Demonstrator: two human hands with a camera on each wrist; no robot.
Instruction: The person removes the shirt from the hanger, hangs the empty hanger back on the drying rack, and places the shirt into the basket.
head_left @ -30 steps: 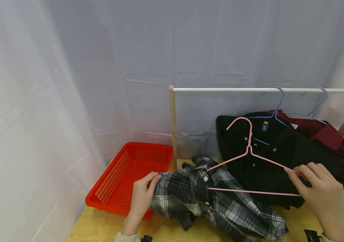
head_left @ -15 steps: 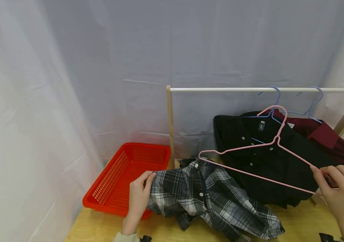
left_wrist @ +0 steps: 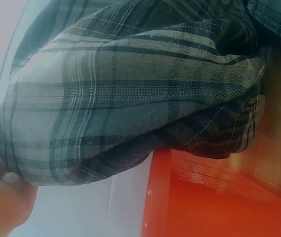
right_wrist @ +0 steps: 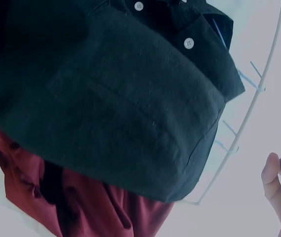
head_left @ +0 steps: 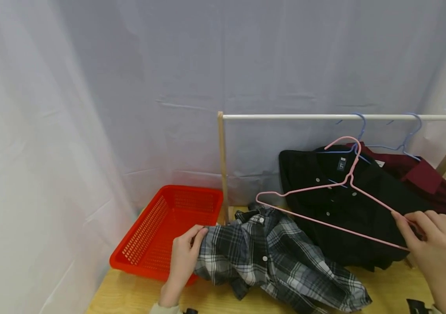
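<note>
The left hand (head_left: 183,257) pinches the plaid shirt (head_left: 277,257) at lower centre — beside the red basket (head_left: 156,242). The right hand (head_left: 438,253), lower right, grips the pink hanger (head_left: 325,187) by one end.

left hand (head_left: 183,257) low, fingers curled and gripping, right hand (head_left: 436,248) raised, fingertips pinching

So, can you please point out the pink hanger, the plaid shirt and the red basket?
pink hanger (head_left: 349,179): head view, on the neck under its hook.
plaid shirt (head_left: 281,266): head view, on the middle of the crumpled cloth.
red basket (head_left: 156,224): head view, on its left perforated wall.
</note>
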